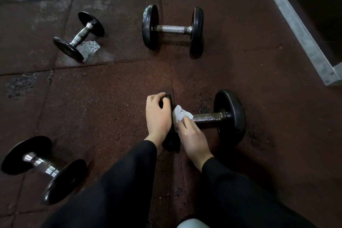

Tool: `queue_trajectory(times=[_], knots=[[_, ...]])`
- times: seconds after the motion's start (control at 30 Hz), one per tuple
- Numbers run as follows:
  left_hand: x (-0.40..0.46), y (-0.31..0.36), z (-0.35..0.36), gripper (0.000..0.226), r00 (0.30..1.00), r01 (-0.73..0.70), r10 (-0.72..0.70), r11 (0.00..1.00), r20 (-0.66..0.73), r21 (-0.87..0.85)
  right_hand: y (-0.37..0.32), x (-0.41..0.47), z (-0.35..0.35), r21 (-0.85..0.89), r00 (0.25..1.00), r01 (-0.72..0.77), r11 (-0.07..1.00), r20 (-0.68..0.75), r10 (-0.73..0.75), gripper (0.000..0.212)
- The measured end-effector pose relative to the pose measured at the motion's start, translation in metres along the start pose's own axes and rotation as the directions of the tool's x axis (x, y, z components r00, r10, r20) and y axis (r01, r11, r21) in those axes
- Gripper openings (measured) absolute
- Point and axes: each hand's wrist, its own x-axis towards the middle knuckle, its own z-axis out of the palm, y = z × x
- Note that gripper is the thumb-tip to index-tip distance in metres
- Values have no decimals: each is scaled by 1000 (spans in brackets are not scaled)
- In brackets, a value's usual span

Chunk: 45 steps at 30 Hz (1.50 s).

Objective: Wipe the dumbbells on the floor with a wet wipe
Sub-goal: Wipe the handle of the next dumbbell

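A dark red-brown rubber floor (111, 98), laid in large tiles with visible seams, is seen from above. A grey metal beam (299, 29) is set across the upper right corner. Four dumbbells are spread over the floor, well apart from one another. The nearest dumbbell (229, 116), with black round ends and a dull, worn bar, is lain just right of centre, and it is the one being handled. A similar large dumbbell (174, 29) is placed beyond it at upper centre. A chrome-handled dumbbell (44, 168) is found at lower left, and a smaller chrome-handled one (78, 36) at upper left (beside a pale scuffed patch). Both forearms are covered by black sleeves (120, 181). The left hand (158, 114) is curled over the near dumbbell's left end, gripping its rim. The right hand (192, 135) is closed on a white wet wipe (180, 114), which is pressed against the bar where it meets that left end.
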Motion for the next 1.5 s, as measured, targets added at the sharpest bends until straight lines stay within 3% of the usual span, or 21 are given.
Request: queue_trajectory(times=[0.23,0.33,0.57,0.63,0.7,0.8,0.9,0.97,1.1,1.27,1.37,1.43,1.5], knots=[[1,0,0,29,1000,4,-4,1000,1,2,-3,6,-8,-51,997,76,996,-17,-77,32],[0,1,0,29,1000,-3,3,1000,3,8,9,-1,-5,-79,995,87,993,-47,-91,4],[1,0,0,29,1000,-4,4,1000,3,6,5,6,-10,-35,991,130,991,-31,-131,6],[2,0,0,29,1000,-7,7,1000,3,8,3,11,-11,-13,991,129,992,-21,-130,17],[2,-1,1,29,1000,-17,17,1000,-4,12,5,13,-12,33,996,84,996,-8,-84,7],[1,-1,0,29,1000,-26,26,1000,-9,17,9,8,-19,23,998,-21,1000,64,20,26],[0,-1,0,30,1000,-21,21,1000,-7,14,14,15,-32,-57,978,-154,986,130,161,16],[-2,-1,-1,30,1000,-16,16,1000,-6,18,14,25,-37,-93,938,-238,967,235,254,24],[-1,-1,0,31,1000,-8,8,1000,-2,21,5,26,-37,-78,917,-191,978,342,207,24],[-3,-1,-1,32,1000,-13,13,999,8,30,31,24,-51,-326,911,-169,930,309,273,22],[-3,-2,-2,32,1000,-9,9,1000,14,26,32,24,-53,-431,857,-161,888,386,342,20],[-3,-2,-2,32,1000,-11,11,1000,11,22,31,27,-54,-508,877,-180,842,305,371,12],[-3,-1,-2,32,1000,-13,13,1000,13,22,30,34,-60,-530,856,-190,826,323,404,21]])
